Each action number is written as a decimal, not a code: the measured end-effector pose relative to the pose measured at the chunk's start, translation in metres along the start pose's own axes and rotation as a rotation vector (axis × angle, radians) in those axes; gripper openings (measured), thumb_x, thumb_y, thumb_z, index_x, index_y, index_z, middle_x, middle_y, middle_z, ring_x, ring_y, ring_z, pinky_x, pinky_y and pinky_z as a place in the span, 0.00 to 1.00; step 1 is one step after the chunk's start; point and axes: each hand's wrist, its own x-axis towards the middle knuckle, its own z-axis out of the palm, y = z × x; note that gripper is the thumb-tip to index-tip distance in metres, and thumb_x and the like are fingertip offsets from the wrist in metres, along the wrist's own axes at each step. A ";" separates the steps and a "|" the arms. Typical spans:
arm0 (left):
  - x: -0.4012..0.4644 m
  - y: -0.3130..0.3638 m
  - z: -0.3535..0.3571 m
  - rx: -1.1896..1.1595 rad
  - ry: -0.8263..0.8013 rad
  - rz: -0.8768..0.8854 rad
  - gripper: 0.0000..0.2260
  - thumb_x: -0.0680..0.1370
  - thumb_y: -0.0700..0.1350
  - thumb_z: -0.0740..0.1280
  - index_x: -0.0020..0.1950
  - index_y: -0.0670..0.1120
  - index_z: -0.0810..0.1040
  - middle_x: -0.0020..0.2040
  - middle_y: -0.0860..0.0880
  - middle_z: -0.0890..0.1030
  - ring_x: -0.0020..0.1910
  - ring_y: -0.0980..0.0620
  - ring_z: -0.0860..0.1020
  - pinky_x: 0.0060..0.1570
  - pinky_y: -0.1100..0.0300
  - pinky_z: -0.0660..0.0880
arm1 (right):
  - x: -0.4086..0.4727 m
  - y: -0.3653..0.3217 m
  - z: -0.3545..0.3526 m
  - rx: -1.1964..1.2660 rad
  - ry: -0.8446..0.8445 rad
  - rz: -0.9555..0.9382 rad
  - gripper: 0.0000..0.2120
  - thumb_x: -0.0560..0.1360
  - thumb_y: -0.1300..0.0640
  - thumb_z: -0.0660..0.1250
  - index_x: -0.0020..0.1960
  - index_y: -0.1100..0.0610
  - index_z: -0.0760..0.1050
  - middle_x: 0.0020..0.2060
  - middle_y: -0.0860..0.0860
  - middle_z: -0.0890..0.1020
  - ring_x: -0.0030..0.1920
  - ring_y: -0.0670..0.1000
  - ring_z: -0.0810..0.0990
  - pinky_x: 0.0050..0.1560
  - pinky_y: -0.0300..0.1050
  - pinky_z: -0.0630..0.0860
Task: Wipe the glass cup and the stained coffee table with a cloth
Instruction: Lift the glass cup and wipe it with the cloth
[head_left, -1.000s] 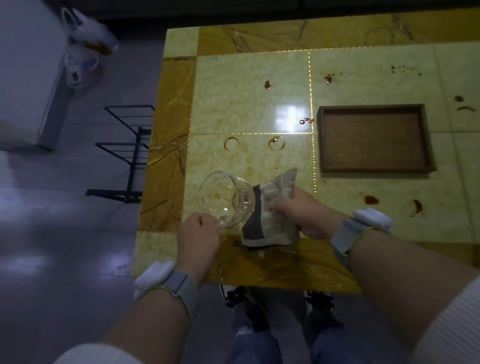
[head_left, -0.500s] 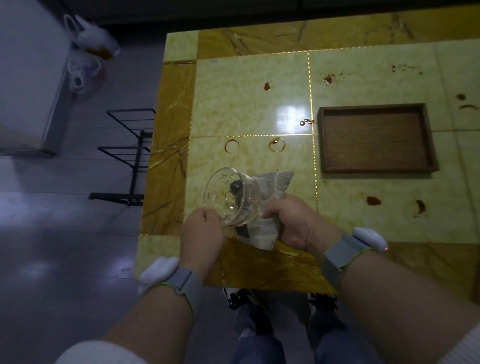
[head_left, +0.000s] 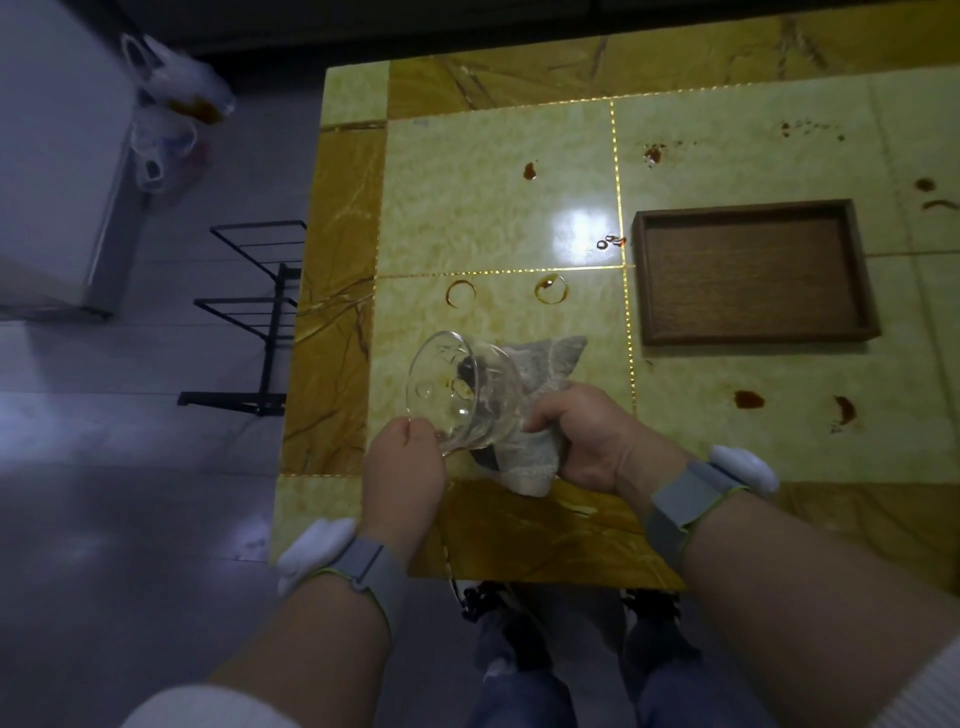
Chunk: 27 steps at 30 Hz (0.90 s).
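Above the near edge of the stained yellow marble tabletop (head_left: 498, 197), the left hand (head_left: 402, 462) grips a tilted clear glass cup (head_left: 460, 395) while the right hand (head_left: 582, 436) clutches a grey cloth (head_left: 535, 405), apparently pushed inside. A hard twist against that slight left grip could slip the cup, dropping it onto stone.

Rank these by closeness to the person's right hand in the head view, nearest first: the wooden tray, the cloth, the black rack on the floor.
From the right hand:
1. Cloth, gripped in that hand.
2. Wooden tray, farther back on the table, to the right.
3. Black rack, on the floor left of the table.
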 end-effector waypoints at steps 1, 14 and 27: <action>0.003 0.000 0.001 0.003 -0.007 -0.014 0.13 0.78 0.45 0.57 0.34 0.46 0.73 0.35 0.46 0.75 0.35 0.47 0.72 0.32 0.56 0.64 | 0.000 0.000 -0.003 -0.002 -0.004 0.012 0.20 0.68 0.78 0.54 0.51 0.64 0.77 0.46 0.63 0.81 0.45 0.64 0.83 0.43 0.58 0.83; 0.015 0.018 0.022 -0.263 -0.153 -0.319 0.09 0.77 0.37 0.55 0.43 0.37 0.74 0.45 0.32 0.76 0.29 0.46 0.67 0.28 0.55 0.65 | -0.009 -0.022 0.007 -0.152 0.099 -0.130 0.21 0.71 0.79 0.54 0.61 0.70 0.72 0.49 0.64 0.77 0.49 0.64 0.77 0.55 0.61 0.76; -0.004 0.038 0.025 -0.595 -0.273 -0.491 0.10 0.79 0.39 0.53 0.47 0.40 0.73 0.39 0.42 0.77 0.19 0.56 0.60 0.20 0.66 0.58 | -0.003 -0.032 0.009 -0.295 0.096 -0.193 0.18 0.70 0.77 0.56 0.48 0.59 0.76 0.47 0.62 0.80 0.53 0.66 0.79 0.59 0.64 0.76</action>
